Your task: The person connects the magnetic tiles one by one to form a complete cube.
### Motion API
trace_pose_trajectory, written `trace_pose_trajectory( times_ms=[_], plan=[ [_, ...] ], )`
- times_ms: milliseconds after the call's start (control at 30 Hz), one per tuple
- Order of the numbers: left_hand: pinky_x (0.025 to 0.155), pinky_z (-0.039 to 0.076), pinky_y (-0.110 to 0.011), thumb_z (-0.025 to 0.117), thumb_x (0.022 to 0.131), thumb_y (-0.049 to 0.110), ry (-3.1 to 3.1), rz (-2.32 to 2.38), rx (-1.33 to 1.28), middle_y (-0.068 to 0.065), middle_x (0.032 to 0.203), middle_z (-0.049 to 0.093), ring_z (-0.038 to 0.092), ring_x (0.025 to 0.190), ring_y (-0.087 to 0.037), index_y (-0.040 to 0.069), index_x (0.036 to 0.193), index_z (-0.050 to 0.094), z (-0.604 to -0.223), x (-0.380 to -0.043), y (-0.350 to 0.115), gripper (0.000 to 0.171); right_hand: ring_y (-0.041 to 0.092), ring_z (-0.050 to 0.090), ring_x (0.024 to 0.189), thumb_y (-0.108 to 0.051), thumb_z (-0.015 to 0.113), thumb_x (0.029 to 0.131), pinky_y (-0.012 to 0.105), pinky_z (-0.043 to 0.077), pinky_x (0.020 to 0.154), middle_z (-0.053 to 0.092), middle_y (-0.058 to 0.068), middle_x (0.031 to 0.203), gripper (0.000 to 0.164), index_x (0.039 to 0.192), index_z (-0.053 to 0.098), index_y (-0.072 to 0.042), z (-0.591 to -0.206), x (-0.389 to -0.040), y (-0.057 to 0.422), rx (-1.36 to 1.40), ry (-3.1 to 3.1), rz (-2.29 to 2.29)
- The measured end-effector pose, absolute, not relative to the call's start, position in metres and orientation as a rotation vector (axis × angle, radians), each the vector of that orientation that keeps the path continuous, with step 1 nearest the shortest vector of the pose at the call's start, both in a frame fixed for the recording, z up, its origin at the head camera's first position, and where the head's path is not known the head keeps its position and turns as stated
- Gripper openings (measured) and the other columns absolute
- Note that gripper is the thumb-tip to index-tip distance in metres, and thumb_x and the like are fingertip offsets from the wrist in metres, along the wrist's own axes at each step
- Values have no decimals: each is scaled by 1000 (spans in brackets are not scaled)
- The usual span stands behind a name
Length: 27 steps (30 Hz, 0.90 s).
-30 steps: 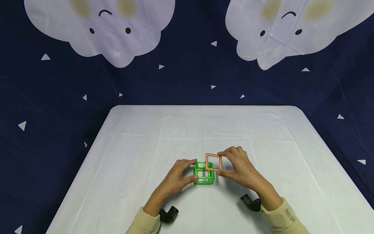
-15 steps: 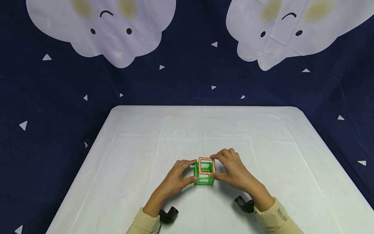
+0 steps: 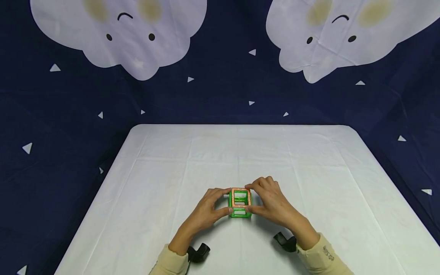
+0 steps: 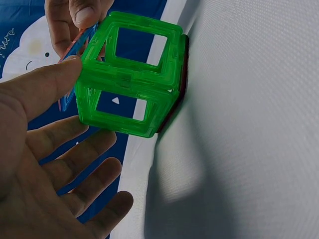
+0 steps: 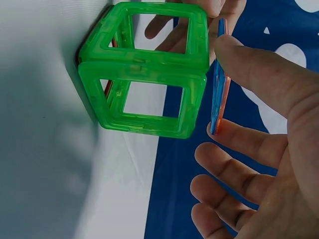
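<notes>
A hollow cube of green see-through magnetic tiles (image 3: 240, 215) stands on the white table, a dark red tile (image 4: 183, 79) at its base. My left hand (image 3: 205, 211) pinches the cube between thumb and forefinger on its left side; the other fingers are spread. With thumb and forefinger my right hand (image 3: 273, 199) holds a square frame tile (image 5: 219, 84), orange on one face and blue on the other. The tile lies flat over the cube's top. In the right wrist view a narrow gap shows between tile and cube.
A white cloth (image 3: 165, 168) covers the table. Behind it hangs a dark blue curtain (image 3: 220, 103) with clouds and small triangles. Black wrist devices (image 3: 198, 253) sit under both forearms, close above the cloth.
My right hand has brought the orange tile leftward and slightly nearer, from the cube's upper right to over its top. The left hand and the cube have stayed in place.
</notes>
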<state>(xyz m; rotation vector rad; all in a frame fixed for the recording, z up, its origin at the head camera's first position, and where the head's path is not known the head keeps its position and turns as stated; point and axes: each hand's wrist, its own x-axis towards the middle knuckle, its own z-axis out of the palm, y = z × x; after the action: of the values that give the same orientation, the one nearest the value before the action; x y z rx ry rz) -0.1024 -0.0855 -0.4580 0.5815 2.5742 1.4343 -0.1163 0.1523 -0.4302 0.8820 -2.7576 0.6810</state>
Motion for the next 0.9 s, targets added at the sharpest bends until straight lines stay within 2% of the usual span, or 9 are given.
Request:
trace_pose_trajectory(
  times_ms=[900],
  plan=[
    [102, 39, -47, 69, 85, 34, 2582, 1420, 584, 2, 129, 56, 45, 122, -16, 20, 135, 52, -458, -102, -86, 54, 14, 40, 89, -39, 84, 66, 36, 32, 84, 58, 3, 102, 59, 115, 62, -15, -434, -116, 150, 864, -2792, 697]
  ],
)
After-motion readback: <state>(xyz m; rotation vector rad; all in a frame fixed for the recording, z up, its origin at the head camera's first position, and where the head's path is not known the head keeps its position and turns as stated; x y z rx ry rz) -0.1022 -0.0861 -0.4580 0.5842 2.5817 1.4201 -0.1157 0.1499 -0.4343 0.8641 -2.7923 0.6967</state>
